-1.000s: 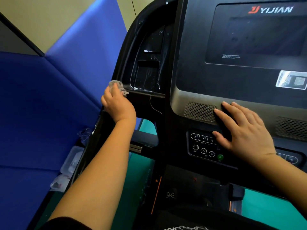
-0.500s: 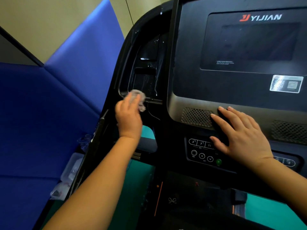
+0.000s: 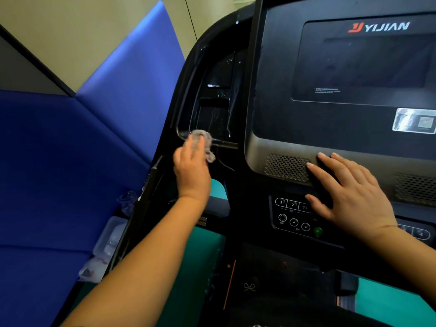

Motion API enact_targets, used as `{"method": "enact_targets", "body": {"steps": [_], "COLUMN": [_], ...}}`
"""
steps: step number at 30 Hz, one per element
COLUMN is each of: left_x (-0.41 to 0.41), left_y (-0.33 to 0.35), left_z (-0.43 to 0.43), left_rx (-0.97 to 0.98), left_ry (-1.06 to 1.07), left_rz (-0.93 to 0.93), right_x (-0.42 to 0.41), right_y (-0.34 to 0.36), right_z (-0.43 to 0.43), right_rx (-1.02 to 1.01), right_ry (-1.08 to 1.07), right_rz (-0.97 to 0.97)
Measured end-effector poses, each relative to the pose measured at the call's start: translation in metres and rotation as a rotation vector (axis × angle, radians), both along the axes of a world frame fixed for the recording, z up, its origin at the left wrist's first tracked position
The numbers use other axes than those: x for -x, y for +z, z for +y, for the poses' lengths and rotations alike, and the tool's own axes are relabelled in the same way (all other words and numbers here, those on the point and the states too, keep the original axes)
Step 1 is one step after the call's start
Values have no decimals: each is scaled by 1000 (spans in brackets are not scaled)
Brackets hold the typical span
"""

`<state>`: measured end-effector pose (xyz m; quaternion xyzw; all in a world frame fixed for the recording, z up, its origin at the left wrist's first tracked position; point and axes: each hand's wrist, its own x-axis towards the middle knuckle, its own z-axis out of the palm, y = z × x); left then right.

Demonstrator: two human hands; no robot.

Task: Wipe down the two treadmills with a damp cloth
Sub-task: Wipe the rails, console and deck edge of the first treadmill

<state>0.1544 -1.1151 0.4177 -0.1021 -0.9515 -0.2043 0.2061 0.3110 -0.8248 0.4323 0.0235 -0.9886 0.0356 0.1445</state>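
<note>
Here, left hand (image 3: 191,172) gripping crumpled grey cloth (image 3: 203,139), right hand (image 3: 350,198) flat on water-streaked black treadmill (image 3: 271,119).

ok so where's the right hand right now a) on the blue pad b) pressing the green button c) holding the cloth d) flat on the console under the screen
d: the right hand lies flat, fingers straight, on the console below the screen; the left hand holds the cloth.
</note>
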Motion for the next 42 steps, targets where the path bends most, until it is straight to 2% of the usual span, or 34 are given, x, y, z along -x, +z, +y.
{"method": "enact_targets", "body": {"steps": [8,19,37,42], "left_x": [9,-32,-193,-203], "left_y": [17,18,1,1], "left_z": [-35,-80,-151,-157], "left_rx": [170,245,248,203], "left_ry": [291,445,743,736], "left_rz": [-201,-348,-396,-381], "right_x": [0,-1,-1,-1], "right_y": [2,1,2,2], "right_z": [-1,-1,2,2], "right_rx": [-3,-4,35,42], "right_ry": [-5,-5,22,32], "right_rz": [-26,-52,-72,-68]}}
